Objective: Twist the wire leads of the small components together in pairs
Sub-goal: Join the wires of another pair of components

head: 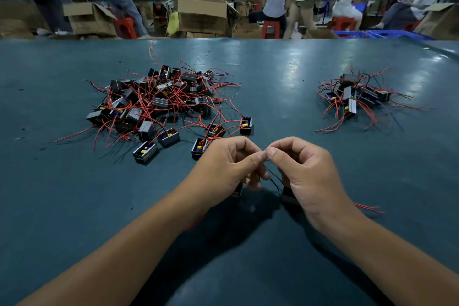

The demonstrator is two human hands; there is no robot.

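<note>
My left hand (231,164) and my right hand (303,169) meet fingertip to fingertip above the table, each pinching the thin black wire leads (273,177) that run down between them. Two small black components hang under the hands: one (238,189) mostly hidden beneath the left hand, the other (288,196) under the right palm. Red leads (367,207) trail out to the right from beneath my right wrist.
A big heap of black components with red leads (159,102) lies on the green table (74,194) at the left, with loose ones near my left hand. A smaller heap (357,98) sits at the right. Beyond the table's far edge are people, cardboard boxes and red stools.
</note>
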